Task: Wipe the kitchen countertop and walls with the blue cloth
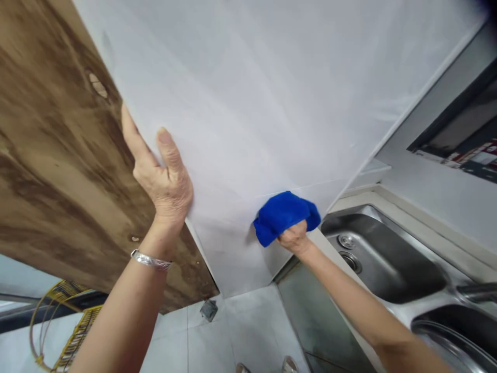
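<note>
A tall white panel or wall with a smooth surface [248, 119] fills the middle of the head view. My left hand [163, 176] rests against its left edge. The thumb is raised over the white face, and the straight fingers lie on the side by the brown wood, partly hidden. A silver bangle [150, 260] circles that wrist. Lower on the panel, my right hand [295, 237] is closed around a bunched blue cloth [285, 215]. The cloth appears pressed to the white surface and covers most of the fingers.
Brown wood-grain boarding [58, 155] stands at left, with a yellow woven rack [77, 331] below. A steel sink [388, 254] lies at right, beneath a dark window-like opening [466, 124]. A small grey object [208, 310] sits on the tiled floor [248, 321] near the panel's base.
</note>
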`<state>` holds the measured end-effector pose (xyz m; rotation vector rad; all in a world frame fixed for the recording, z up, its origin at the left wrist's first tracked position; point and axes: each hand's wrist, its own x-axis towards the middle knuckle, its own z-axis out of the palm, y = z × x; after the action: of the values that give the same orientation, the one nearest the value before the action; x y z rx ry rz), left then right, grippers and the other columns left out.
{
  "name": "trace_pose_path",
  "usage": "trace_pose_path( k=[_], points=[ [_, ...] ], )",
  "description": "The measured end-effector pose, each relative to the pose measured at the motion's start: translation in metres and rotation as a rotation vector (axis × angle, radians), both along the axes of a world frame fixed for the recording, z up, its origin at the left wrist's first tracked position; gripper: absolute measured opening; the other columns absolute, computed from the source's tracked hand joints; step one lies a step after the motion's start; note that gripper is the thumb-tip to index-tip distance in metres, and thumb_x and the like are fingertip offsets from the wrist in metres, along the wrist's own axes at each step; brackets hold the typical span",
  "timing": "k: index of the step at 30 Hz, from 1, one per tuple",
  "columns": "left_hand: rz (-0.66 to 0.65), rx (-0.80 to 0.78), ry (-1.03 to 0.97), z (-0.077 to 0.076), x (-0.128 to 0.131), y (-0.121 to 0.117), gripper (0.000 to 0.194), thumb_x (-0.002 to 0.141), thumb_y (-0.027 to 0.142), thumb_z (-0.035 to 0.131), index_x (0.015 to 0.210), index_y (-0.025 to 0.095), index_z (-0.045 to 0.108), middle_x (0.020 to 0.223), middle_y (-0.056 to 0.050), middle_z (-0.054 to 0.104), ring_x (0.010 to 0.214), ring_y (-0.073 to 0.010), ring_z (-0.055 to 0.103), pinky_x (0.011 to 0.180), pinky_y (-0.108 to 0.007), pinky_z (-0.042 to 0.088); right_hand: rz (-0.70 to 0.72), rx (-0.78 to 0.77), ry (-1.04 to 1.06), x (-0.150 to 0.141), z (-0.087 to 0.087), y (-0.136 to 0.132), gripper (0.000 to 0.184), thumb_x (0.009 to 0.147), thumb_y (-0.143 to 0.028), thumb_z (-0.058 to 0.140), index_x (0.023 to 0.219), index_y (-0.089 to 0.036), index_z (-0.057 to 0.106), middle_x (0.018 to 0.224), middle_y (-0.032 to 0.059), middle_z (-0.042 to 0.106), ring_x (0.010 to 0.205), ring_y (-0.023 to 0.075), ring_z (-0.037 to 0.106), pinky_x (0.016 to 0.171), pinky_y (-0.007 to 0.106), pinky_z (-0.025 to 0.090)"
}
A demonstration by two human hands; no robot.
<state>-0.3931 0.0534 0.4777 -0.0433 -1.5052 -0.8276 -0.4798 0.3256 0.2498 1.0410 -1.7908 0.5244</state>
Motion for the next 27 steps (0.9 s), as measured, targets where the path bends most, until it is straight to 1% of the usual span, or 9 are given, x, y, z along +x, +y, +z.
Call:
trace_pose_path(
  k=[2, 4, 7, 11, 14, 18, 22, 25, 27],
  points=[
    [-0.013, -0.002, -0.048, -0.001, -0.001, -0.003, 0.065, 0.099, 0.059, 0.039, 0.148, 0.017, 0.036, 0.155, -0.006, 0.048, 0.142, -0.0182, 0.047, 0.121, -0.036, 0.039, 0.059, 0.109, 0.134, -0.001, 0.044, 0.002, 0.016, 0.09, -0.04, 0.063, 0.088, -0.027, 0.073, 0.094, 0.0036, 0.074, 0.124, 0.0293, 0.062, 0.12, 0.057, 0.036],
    [-0.037, -0.016, -0.081, -0.002, -0.004, -0.007, 0.073, 0.096, 0.068, 0.032, 0.15, 0.018, 0.033, 0.158, -0.005, 0.043, 0.143, -0.0204, 0.045, 0.121, -0.039, 0.038, 0.096, 0.153, 0.165, 0.0, 0.076, -0.007, 0.016, 0.091, -0.042, 0.065, 0.091, -0.028, 0.072, 0.102, 0.0021, 0.072, 0.135, 0.0314, 0.054, 0.123, 0.063, 0.025],
    [-0.064, -0.059, -0.065, -0.004, -0.011, -0.013, 0.092, 0.09, 0.079, 0.021, 0.15, 0.01, 0.029, 0.16, -0.009, 0.039, 0.147, -0.0221, 0.04, 0.123, -0.038, 0.033, 0.061, 0.107, 0.14, 0.006, 0.089, -0.037, 0.025, 0.088, -0.051, 0.066, 0.094, -0.028, 0.073, 0.107, 0.0046, 0.071, 0.138, 0.0374, 0.049, 0.122, 0.069, 0.02],
    [-0.084, -0.073, -0.052, -0.006, -0.018, -0.014, 0.085, 0.091, 0.078, 0.019, 0.15, 0.018, 0.031, 0.161, -0.005, 0.037, 0.151, -0.0172, 0.03, 0.128, -0.029, 0.023, -0.025, -0.047, 0.115, 0.016, 0.053, -0.079, 0.036, 0.083, -0.057, 0.066, 0.095, -0.025, 0.077, 0.103, 0.0102, 0.07, 0.137, 0.046, 0.046, 0.119, 0.072, 0.024],
    [-0.073, -0.084, -0.035, -0.005, -0.019, -0.012, 0.09, 0.088, 0.08, 0.009, 0.149, 0.017, 0.031, 0.161, -0.006, 0.038, 0.152, -0.0163, 0.028, 0.128, -0.027, 0.019, 0.001, -0.039, 0.008, 0.025, 0.018, -0.097, 0.035, 0.085, -0.055, 0.063, 0.093, -0.025, 0.078, 0.098, 0.0099, 0.071, 0.134, 0.0447, 0.05, 0.118, 0.071, 0.028],
    [-0.018, -0.1, -0.049, -0.003, -0.014, -0.01, 0.088, 0.09, 0.078, 0.007, 0.145, 0.016, 0.036, 0.158, -0.007, 0.041, 0.149, -0.0164, 0.033, 0.127, -0.029, 0.025, 0.225, 0.21, -0.062, 0.039, -0.018, -0.112, 0.021, 0.093, -0.032, 0.057, 0.098, -0.028, 0.076, 0.097, 0.0023, 0.075, 0.129, 0.0276, 0.06, 0.124, 0.049, 0.033],
    [0.029, -0.119, -0.045, -0.002, -0.012, -0.01, 0.085, 0.092, 0.076, 0.01, 0.145, 0.015, 0.036, 0.158, -0.008, 0.041, 0.148, -0.0156, 0.035, 0.127, -0.03, 0.026, 0.476, 0.443, -0.072, 0.054, -0.05, -0.133, 0.03, 0.096, -0.013, 0.052, 0.116, -0.023, 0.072, 0.114, 0.003, 0.076, 0.128, 0.0175, 0.061, 0.12, 0.03, 0.038],
    [0.074, -0.141, -0.039, -0.003, -0.013, -0.01, 0.091, 0.091, 0.076, 0.007, 0.145, 0.008, 0.033, 0.157, -0.012, 0.041, 0.148, -0.0176, 0.035, 0.127, -0.029, 0.024, 0.632, 0.587, -0.403, 0.065, -0.078, -0.148, 0.039, 0.097, -0.01, 0.046, 0.13, -0.016, 0.065, 0.132, 0.0083, 0.068, 0.133, 0.0169, 0.056, 0.117, 0.028, 0.043],
    [0.093, -0.117, -0.061, -0.003, -0.013, -0.01, 0.086, 0.091, 0.077, 0.009, 0.145, 0.015, 0.035, 0.157, -0.008, 0.042, 0.149, -0.0169, 0.035, 0.126, -0.028, 0.024, 0.757, 0.571, -0.92, 0.071, -0.097, -0.153, 0.04, 0.095, -0.01, 0.048, 0.129, -0.018, 0.066, 0.137, 0.0068, 0.065, 0.135, 0.0162, 0.054, 0.118, 0.03, 0.043]
  ],
)
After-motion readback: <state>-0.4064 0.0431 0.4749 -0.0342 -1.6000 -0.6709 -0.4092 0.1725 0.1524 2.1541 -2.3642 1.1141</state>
